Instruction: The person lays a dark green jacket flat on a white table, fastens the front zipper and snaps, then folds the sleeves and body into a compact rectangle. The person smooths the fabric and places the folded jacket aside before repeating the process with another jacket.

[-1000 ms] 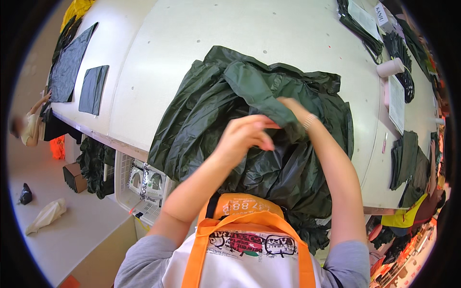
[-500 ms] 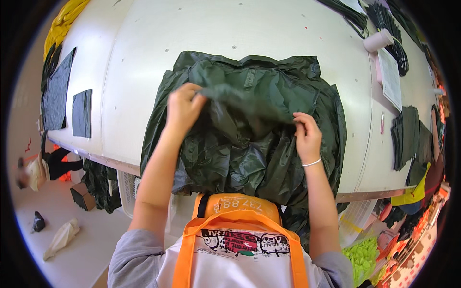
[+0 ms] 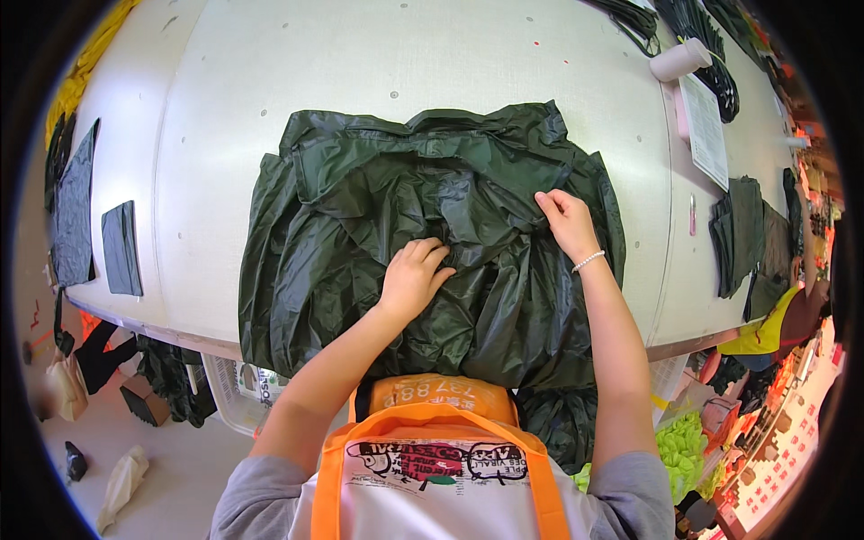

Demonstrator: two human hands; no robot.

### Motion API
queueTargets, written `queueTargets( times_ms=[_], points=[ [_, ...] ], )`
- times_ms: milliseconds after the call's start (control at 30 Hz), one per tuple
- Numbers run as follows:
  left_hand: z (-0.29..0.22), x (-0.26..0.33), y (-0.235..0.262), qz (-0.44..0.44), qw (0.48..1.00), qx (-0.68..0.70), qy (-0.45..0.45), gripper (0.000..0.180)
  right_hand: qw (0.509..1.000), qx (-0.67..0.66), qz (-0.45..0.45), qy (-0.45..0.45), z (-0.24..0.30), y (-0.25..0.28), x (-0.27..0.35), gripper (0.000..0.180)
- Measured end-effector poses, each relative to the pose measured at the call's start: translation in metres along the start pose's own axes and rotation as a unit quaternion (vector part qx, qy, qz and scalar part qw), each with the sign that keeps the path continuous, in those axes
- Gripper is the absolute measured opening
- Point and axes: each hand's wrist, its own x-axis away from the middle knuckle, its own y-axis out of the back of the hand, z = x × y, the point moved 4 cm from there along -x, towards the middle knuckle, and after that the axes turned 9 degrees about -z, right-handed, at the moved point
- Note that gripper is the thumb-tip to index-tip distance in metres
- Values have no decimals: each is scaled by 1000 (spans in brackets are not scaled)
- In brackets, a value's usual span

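Observation:
A large piece of dark green, thin, shiny fabric (image 3: 360, 315), wrinkled and layered, is spread before me and reaches down over the table's front edge. What kind of article it is I cannot make out. On its middle rests my left hand (image 3: 414, 277), fingers loosely bent against the folds and thumb apart from them. Farther right and higher up, my right hand (image 3: 565, 225) pinches a fold of the same fabric between thumb and fingers. The far edge of the fabric forms a wavy band with a seam.
Folded dark pieces (image 3: 121, 247) lie on the pale table (image 3: 207, 117) at left. To the right are a white cup (image 3: 680, 59), a printed sheet (image 3: 704, 130), dark cords (image 3: 697, 45) and a dark green stack (image 3: 738, 236). Under the table stands a white basket (image 3: 229, 396).
My left hand has let go of the raised fabric edge and come down and right onto the middle. The lifted strip now lies down. My right hand still pinches fabric at the right.

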Motion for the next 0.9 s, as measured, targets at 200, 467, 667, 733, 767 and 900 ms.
queueTargets(
  times_ms=[200,467,667,733,767,900],
  points=[
    [5,-7,17,14,995,78,59,24,982,53,-109,144,16,27,-17,33],
    [-49,36,58,9,987,73,-142,25,959,209,-108,160,-1,40,-19,22],
    [5,-16,102,-190,979,-78,6,44,915,108,-31,388,92,-58,82,26],
    [37,-39,113,-218,958,-19,184,49,919,150,30,362,100,-92,112,46],
    [53,-43,112,-174,964,-43,198,44,921,179,58,341,98,-105,123,55],
    [112,-49,114,-149,976,-73,141,20,910,222,171,305,73,-128,148,67]
  ],
)
